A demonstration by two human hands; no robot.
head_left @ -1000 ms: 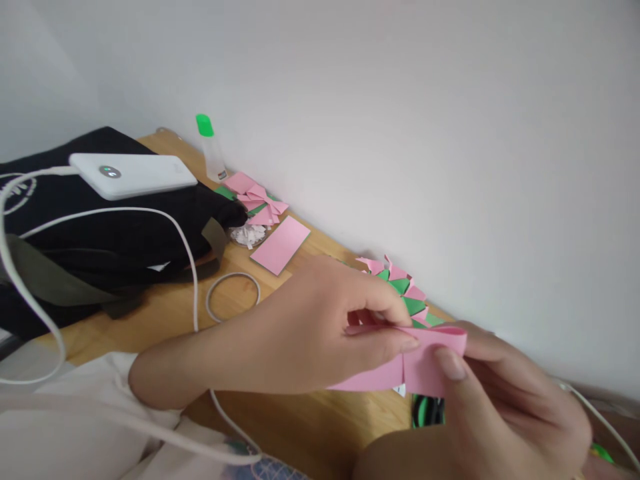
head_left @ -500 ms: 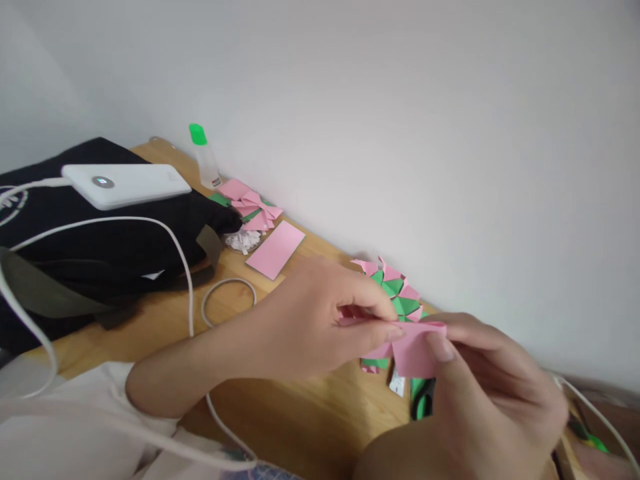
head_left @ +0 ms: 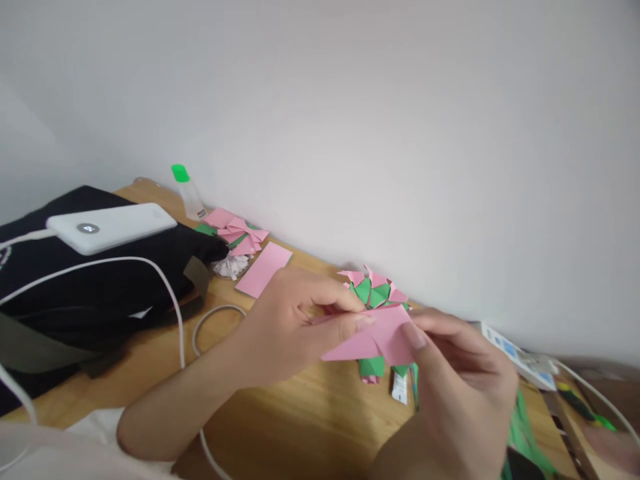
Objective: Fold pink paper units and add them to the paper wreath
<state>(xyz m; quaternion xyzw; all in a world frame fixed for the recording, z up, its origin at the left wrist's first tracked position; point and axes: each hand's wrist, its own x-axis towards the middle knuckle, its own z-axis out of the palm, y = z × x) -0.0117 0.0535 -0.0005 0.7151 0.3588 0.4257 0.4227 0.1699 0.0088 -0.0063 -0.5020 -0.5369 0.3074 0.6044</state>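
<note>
Head view: the person's left hand [head_left: 290,313] pinches the pink paper [head_left: 393,328] between thumb and fingers, while the right hand [head_left: 463,373] grips its other end, holding it above the table [head_left: 300,423] before a pink-and-green paper piece [head_left: 371,293]. Folding seems the step in hand; the next move likely calls for aligned edges and firm creasing.

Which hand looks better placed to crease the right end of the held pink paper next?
Probably the right hand: its thumb lies at that end of the pink paper, while the left hand pinches the paper nearer its middle.
</note>
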